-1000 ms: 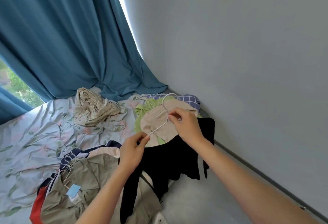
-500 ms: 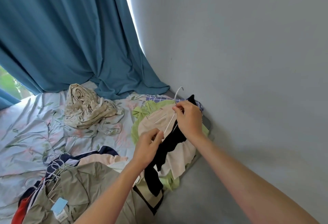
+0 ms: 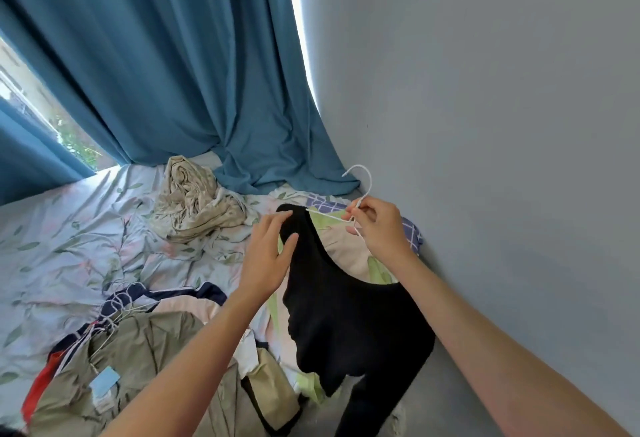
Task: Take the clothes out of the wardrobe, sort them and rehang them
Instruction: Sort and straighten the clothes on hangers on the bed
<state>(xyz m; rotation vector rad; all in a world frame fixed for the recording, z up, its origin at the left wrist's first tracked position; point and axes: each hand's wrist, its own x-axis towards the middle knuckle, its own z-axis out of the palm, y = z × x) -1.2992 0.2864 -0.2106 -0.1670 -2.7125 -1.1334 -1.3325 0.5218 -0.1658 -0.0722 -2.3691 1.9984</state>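
A black top [image 3: 346, 315] hangs from a thin white wire hanger [image 3: 363, 187] above the bed. My right hand [image 3: 379, 229] pinches the hanger just under its hook. My left hand [image 3: 268, 256] holds the top's left shoulder, thumb in front and fingers behind the fabric. One hanger arm runs into that shoulder; the other arm is hidden by my right hand. Below the top lie a beige and a lime-green garment [image 3: 377, 268].
A heap of clothes on white hangers [image 3: 131, 360], olive on top, lies at the bed's near left. A crumpled beige cloth [image 3: 194, 204] sits farther back on the floral sheet [image 3: 69, 246]. Blue curtains [image 3: 156, 73] hang behind; a grey wall [image 3: 502, 125] runs along the right.
The black top has been raised and spread out on the hanger. My left hand moved from the hanger's arm to the top's shoulder. The hook now stands upright.
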